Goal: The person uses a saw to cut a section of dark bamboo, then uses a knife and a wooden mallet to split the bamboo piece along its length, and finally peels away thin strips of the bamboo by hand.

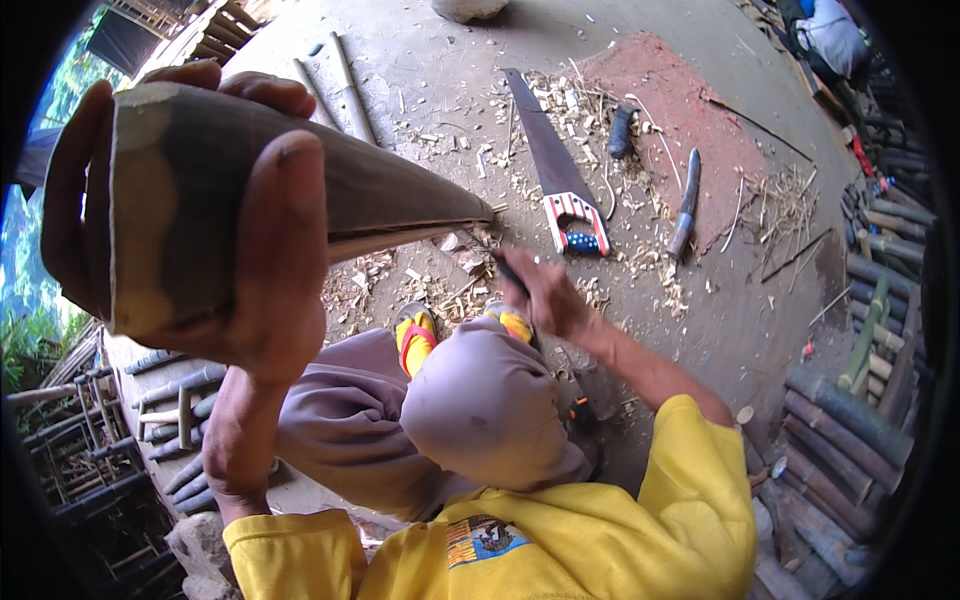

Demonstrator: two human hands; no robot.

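Note:
Raised close to the camera at left, a thick, dark bamboo piece (390, 185) with a pale cut edge narrows toward a point at the right. My left hand (275, 290) is wrapped round its wide end, thumb on the near side. Below the tapered tip, my right hand (555, 300) grips the dark handle of a slim tool, apparently a carving knife (512, 276). Its thin blade reaches up to the underside of the tip; I cannot tell whether it touches. Both my feet, in yellow socks and sandals, show beneath the tip.
Ahead on the floor lie a handsaw (545, 140), a short dark block (622, 131) and a knife-like tool (687, 205) beside a reddish mat (665, 75). Wood chips (575, 100) are scattered around. Bamboo poles (835, 430) are stacked at right; more bamboo (180, 385) lies at left.

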